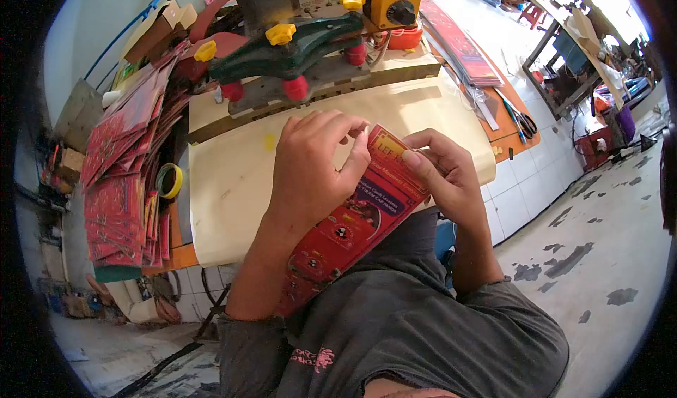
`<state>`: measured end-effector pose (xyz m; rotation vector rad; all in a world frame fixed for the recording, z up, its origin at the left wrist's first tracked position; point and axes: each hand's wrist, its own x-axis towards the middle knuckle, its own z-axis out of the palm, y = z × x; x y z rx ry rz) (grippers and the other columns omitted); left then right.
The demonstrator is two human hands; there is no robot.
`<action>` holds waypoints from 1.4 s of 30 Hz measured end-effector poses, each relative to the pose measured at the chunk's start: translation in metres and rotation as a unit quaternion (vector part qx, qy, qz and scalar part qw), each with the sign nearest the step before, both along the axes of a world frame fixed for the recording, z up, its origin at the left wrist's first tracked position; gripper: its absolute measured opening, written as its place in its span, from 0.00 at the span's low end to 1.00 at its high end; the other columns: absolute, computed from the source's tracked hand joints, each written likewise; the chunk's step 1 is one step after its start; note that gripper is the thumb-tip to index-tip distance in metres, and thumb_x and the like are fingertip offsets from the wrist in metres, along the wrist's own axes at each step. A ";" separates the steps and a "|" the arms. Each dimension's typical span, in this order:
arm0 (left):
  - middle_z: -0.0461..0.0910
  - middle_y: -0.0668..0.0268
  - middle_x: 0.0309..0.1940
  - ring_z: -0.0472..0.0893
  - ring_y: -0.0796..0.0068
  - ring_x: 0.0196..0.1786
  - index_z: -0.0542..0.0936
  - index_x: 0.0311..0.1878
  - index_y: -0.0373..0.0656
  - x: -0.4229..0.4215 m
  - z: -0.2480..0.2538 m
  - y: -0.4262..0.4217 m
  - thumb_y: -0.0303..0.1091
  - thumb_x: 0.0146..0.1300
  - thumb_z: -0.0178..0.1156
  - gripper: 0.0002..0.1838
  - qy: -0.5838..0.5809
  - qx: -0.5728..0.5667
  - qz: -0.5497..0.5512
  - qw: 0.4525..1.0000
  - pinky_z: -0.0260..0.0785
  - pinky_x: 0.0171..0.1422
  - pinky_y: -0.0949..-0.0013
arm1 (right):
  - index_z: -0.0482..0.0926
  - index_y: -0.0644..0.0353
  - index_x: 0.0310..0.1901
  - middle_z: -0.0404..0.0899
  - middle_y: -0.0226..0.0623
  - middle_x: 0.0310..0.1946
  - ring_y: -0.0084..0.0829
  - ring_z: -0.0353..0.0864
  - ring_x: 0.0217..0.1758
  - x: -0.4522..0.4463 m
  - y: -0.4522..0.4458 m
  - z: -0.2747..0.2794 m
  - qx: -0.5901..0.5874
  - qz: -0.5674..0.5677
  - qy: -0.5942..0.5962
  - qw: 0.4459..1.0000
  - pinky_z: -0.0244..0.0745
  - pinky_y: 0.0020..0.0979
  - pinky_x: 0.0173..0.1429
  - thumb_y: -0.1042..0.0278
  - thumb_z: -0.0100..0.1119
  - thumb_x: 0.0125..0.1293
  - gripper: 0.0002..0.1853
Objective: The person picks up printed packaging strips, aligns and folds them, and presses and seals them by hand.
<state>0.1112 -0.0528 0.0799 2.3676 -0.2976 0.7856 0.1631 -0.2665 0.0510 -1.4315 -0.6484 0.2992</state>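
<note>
A long red printed packaging strip (343, 233) with yellow lettering and panda logos lies slanted across my lap, its upper end raised above the paper-covered work surface. My right hand (448, 176) grips that upper end at its right edge, thumb on the printed face. Beside the top left corner, my left hand (317, 161) is closed in a pinch, thumb against forefinger. Whatever is between those fingertips is too small to make out. My left forearm covers part of the strip's left side.
Ahead stands a machine with a dark green clamp bar (289, 56), yellow knobs and a yellow control box (392, 3). Red printed sheets (116, 214) are piled at left beside a yellow tape roll (169, 181). Scissors (526, 124) and more red strips (458, 41) lie right.
</note>
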 end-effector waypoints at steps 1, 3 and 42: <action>0.85 0.62 0.35 0.83 0.63 0.40 0.84 0.41 0.41 0.001 0.000 0.000 0.31 0.64 0.63 0.06 -0.024 0.013 0.005 1.000 0.67 0.51 0.60 | 0.78 0.69 0.54 0.88 0.40 0.40 0.18 0.84 0.42 0.000 0.000 0.000 0.003 0.007 0.002 1.000 0.79 0.22 0.44 0.67 0.58 0.79 0.12; 0.84 0.63 0.35 0.83 0.63 0.40 0.84 0.41 0.42 0.002 0.001 0.000 0.31 0.63 0.63 0.06 -0.025 0.015 0.004 1.000 0.67 0.51 0.60 | 0.78 0.69 0.54 0.88 0.40 0.40 0.18 0.84 0.42 0.000 -0.002 0.001 0.004 0.011 0.012 1.000 0.79 0.23 0.45 0.67 0.58 0.79 0.12; 0.88 0.65 0.38 0.81 0.77 0.42 0.86 0.43 0.40 -0.011 0.010 -0.011 0.34 0.67 0.67 0.08 0.120 -0.198 -0.007 0.973 0.69 0.54 0.69 | 0.84 0.65 0.54 0.87 0.40 0.31 0.23 0.85 0.30 -0.003 -0.010 -0.004 -0.112 -0.024 -0.106 0.988 0.79 0.28 0.37 0.66 0.62 0.75 0.13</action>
